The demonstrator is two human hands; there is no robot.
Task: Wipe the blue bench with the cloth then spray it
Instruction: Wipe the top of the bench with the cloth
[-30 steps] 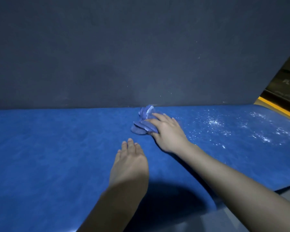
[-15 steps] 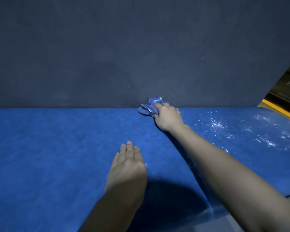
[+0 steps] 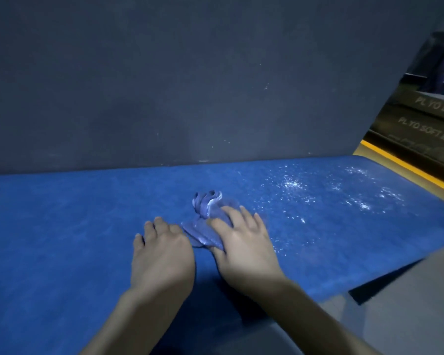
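I am pressing the crumpled cloth onto the blue bench under my right hand.

The cloth is lying mid-bench, about halfway between the back edge and the front edge, bunched up ahead of my fingers, which are spreading flat over its near part rather than closing round it. My left hand is resting palm-down just beside it, fingers open, holding nothing. White flecks are showing toward the bench's right end, below the dark wall.
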